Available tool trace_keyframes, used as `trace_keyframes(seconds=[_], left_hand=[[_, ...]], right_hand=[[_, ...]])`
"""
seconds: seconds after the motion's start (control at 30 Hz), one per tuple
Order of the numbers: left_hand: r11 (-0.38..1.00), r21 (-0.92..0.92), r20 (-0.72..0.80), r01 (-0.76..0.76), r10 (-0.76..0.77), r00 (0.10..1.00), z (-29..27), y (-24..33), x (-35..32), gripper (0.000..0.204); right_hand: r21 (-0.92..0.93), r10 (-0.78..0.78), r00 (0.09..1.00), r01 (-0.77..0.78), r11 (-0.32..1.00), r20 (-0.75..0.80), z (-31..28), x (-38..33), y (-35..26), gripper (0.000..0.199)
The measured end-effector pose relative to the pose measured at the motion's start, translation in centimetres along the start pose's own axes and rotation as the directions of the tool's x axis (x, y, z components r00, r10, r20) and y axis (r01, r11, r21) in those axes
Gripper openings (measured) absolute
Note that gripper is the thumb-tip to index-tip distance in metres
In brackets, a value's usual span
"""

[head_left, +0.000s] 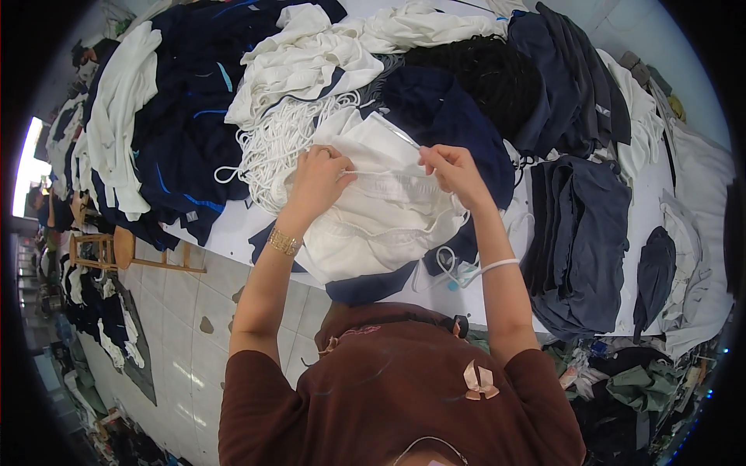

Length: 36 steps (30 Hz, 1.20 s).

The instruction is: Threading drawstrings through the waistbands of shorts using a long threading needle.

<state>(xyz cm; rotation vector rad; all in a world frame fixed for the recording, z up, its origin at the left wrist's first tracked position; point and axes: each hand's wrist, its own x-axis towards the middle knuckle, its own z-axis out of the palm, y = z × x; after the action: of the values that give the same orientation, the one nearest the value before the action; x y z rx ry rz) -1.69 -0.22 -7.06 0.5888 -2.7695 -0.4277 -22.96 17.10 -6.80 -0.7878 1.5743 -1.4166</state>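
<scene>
The relation that matters here is between a slim metal tool (396,129) and the gathered waistband (400,186) of a white garment (361,252) spread on the worktop (225,229), directly before the person's torso. The tool's long axis runs on a slant, from the right hand (457,172) up and to the left, so that its far end lies beyond the waistband, over the white cloth on the side away from the body. The right hand is clearly the nearer one: its fingers are closed together on the tool's near end, thumb and forefinger pinched narrow. The left hand (320,177) lies across the garment from it, at the waistband's left end, its thumb and bent fingers drawn together on a fold of the cloth. Between the two hands the waistband's upper edge runs nearly level, with the tool above it in the view; whether the tool's far end touches the cloth cannot be told. A loose bundle of white cords (268,144) lies just beside the left hand, on its outer side, and a navy garment (466,116) lies beyond the right hand.
</scene>
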Motion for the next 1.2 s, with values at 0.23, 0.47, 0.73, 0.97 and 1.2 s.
trace_keyframes(seconds=[0.23, 0.47, 0.73, 0.97, 1.2], left_hand=[[0.669, -0.728, 0.262, 0.15, 0.069, 0.963, -4.7, 0.7, 2.4, 0.014], [0.781, -0.623, 0.16, 0.049, 0.065, 0.985, -8.0, 0.4, 2.6, 0.018], [0.862, -0.506, -0.092, 0.013, -0.068, 0.993, -8.6, -1.3, 1.5, 0.021], [0.999, -0.001, -0.152, 0.039, -0.039, 0.988, -6.9, -1.6, 1.2, 0.014], [0.99, -0.141, 0.016, -0.03, 0.033, 0.999, -3.9, 0.7, 3.0, 0.019]], right_hand=[[0.152, 0.037, 0.897, -0.116, 0.982, 0.44, 2.0, 1.0, -2.0, 0.031], [-0.09, 0.107, 0.765, -0.064, 0.994, 0.635, -0.8, 1.3, -5.5, 0.044], [-0.104, 0.101, 0.806, -0.05, 0.993, 0.583, -3.9, 0.1, -3.3, 0.036], [0.015, -0.014, 0.944, 0.01, 1.0, 0.33, -4.6, -0.6, -0.3, 0.034], [0.171, -0.108, 0.978, 0.077, 0.982, 0.178, -4.3, -3.8, 0.2, 0.047]])
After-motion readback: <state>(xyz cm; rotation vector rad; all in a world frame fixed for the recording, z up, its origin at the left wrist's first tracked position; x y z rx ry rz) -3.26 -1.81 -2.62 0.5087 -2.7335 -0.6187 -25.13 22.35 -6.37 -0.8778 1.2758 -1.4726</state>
